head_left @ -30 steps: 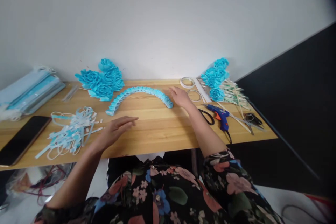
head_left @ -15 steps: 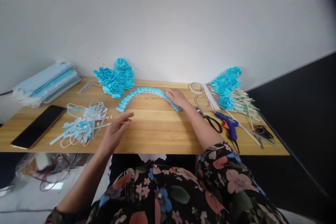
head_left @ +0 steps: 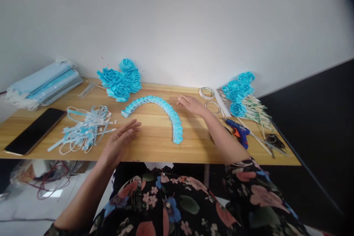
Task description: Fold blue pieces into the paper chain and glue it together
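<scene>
Pleated blue strip lay ungripped: left hand near its left end, right hand rightward; both unclenched, empty.

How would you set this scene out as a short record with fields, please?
Centre: pleated blue strip, curved like an arch on the wooden table
Left hand: open, holding nothing, near the strip's left end
Right hand: fingers extended, holding nothing, beside the strip without touching
Left side: mask stack, phone, cut straps, blue flower cluster
Right side: glue gun, tape roll, second flower cluster
</scene>
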`<state>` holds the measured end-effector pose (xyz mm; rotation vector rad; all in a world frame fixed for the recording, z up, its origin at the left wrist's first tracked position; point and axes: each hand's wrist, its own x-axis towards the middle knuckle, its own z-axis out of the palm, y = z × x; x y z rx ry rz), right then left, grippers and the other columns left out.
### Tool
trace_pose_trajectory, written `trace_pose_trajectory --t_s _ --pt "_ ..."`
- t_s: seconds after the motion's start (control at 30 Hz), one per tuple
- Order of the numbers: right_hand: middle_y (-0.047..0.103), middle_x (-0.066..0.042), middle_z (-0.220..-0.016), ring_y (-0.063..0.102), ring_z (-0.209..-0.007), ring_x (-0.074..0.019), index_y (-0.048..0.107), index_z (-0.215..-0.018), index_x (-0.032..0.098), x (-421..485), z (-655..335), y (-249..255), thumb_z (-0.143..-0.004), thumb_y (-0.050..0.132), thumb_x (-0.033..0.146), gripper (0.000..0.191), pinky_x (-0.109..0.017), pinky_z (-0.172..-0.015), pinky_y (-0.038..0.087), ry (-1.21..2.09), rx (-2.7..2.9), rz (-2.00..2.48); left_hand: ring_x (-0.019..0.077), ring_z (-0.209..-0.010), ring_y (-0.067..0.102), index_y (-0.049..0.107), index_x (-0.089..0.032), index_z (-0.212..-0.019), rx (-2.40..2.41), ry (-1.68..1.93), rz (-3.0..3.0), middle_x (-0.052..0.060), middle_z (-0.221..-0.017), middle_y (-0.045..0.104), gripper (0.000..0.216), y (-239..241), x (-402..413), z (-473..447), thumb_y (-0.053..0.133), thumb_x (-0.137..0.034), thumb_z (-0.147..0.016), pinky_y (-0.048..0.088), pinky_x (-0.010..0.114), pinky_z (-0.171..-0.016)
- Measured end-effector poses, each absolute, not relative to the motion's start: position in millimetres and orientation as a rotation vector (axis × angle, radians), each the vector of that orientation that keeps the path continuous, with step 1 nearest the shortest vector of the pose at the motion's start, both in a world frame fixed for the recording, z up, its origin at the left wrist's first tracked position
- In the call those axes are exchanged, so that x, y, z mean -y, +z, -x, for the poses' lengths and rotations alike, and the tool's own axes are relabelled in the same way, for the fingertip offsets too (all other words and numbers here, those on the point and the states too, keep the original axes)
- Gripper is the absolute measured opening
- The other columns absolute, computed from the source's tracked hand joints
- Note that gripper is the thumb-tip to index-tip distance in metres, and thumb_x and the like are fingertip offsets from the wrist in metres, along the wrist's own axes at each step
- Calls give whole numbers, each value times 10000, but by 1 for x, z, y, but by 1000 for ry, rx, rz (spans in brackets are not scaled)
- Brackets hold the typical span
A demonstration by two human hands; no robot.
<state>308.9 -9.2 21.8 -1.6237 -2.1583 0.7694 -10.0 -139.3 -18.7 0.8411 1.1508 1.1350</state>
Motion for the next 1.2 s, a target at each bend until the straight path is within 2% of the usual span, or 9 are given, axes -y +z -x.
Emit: trace_pose_trajectory --t_s 0.13,0.27,0.37,0.53,0.73,0.87,1.07,1.2 --pt "671 -76 -1329 616 -1233 -194 657 -1235 201 -22 -267 12 -1034 375 367 384 -328 -1062 425 746 2221 1492 264 -1169 657 588 -170 -1325 -1083 1184 -570 162 -1387 610 536 -13 137 7 694 -237 -804 507 415 -1041" --pt "577 -102 -1450 526 -1357 -174 602 -1350 179 -44 -237 -6 -1041 362 365 432 -310 -1135 360 720 2231 1421 270 -1266 602 584 -145 -1250 -982 1108 -355 182 -1439 557 375 -12 128 5 549 -199 -881 461 441 -1116" --pt "614 -111 -1407 552 -1330 -169 624 -1324 171 -50 -229 -17 -1046 349 376 441 -287 -1109 377 674 2245 1376 264 -1315 562 608 -140 -1155 -937 1112 -301 178 -1470 523 282 -13 115 1 503 -194 -899 448 439 -1136" --pt "730 -93 -1208 652 -1158 -179 695 -1190 171 -34 -239 -21 -1052 329 405 456 -281 -1008 433 632 2336 1339 258 -1327 549 615 -155 -1025 -967 1122 -304 166 -1448 542 172 -12 85 -13 515 -155 -885 451 434 -1135" --pt "676 -76 -1324 619 -1223 -200 663 -1262 207 8 -272 -14 -1043 333 420 451 -322 -1061 423 671 2373 1257 283 -1339 535 627 -139 -958 -957 1078 -362 196 -1442 536 156 -15 53 -34 489 -156 -887 427 457 -1145" --pt "659 -79 -1349 613 -1245 -201 613 -1336 214 29 -294 -10 -1039 333 405 450 -341 -1065 442 717 2272 1366 294 -1368 504 637 -145 -917 -929 1031 -426 196 -1462 522 115 -19 51 -42 529 -177 -890 398 441 -1167" --pt "646 -67 -1371 619 -1245 -195 598 -1354 216 26 -304 -6 -1014 400 273 397 -351 -1075 444 732 2211 1468 285 -1357 518 634 -155 -1002 -943 1024 -427 191 -1437 550 150 -18 59 -39 562 -173 -871 400 437 -1175" --pt "650 -66 -1366 607 -1264 -205 637 -1310 200 9 -292 -8 -1002 422 235 376 -342 -1074 434 719 2238 1476 295 -1308 566 606 -127 -1025 -981 1060 -363 227 -1419 553 178 -13 64 -32 542 -144 -860 440 425 -1145"
